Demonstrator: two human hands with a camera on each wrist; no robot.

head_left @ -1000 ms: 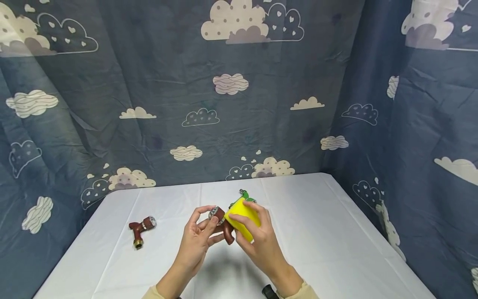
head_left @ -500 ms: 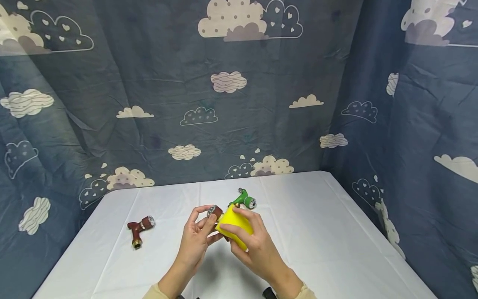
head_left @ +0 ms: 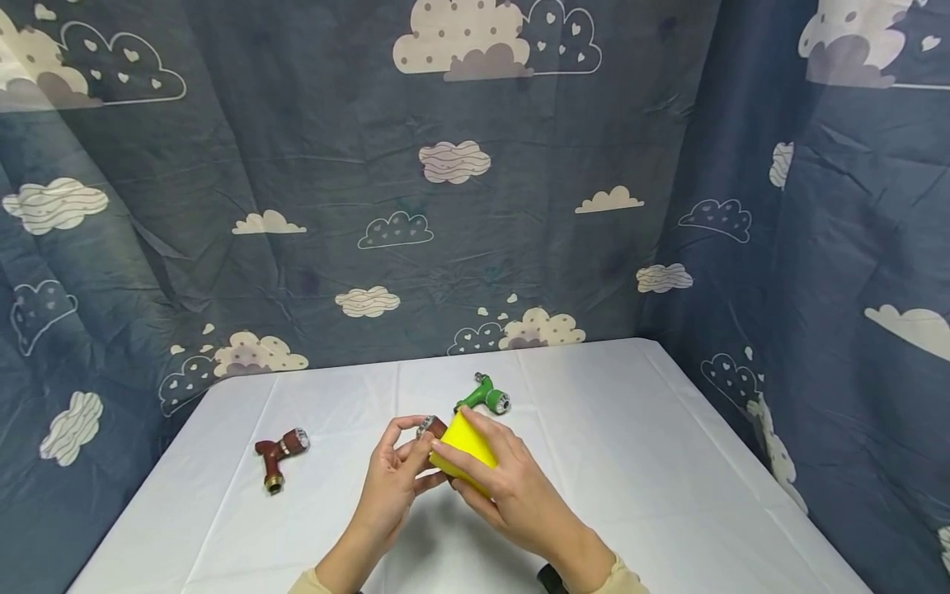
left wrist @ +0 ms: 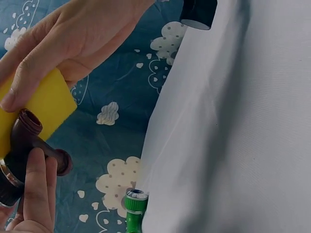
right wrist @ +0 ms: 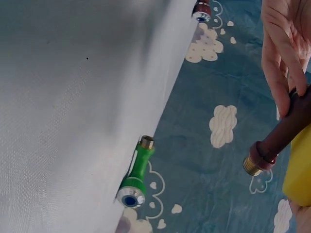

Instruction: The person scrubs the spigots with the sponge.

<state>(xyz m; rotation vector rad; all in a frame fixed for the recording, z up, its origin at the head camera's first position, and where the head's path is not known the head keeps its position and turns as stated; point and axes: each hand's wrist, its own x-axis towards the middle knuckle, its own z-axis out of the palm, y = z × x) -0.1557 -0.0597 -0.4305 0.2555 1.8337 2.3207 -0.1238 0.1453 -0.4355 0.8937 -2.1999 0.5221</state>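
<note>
Near the middle of the head view, my left hand grips a brown hose spray nozzle by its head, above the table. My right hand holds a yellow sponge against the nozzle, covering most of it in that view. From the left wrist, the nozzle shows in front of the sponge, with left-hand fingers along its underside. In the right wrist view, the nozzle's handle points down-left and ends in a brass thread; the sponge lies beside it.
A second brown nozzle lies on the white-covered table at the left. Beyond my hands lies a green nozzle. A black object shows beside my right wrist. A dark cloud-print curtain stands behind the table.
The sponge has moved left and down over the held nozzle, whose handle is now hidden in the head view. The green nozzle has come into fuller view. Both holds continue.
</note>
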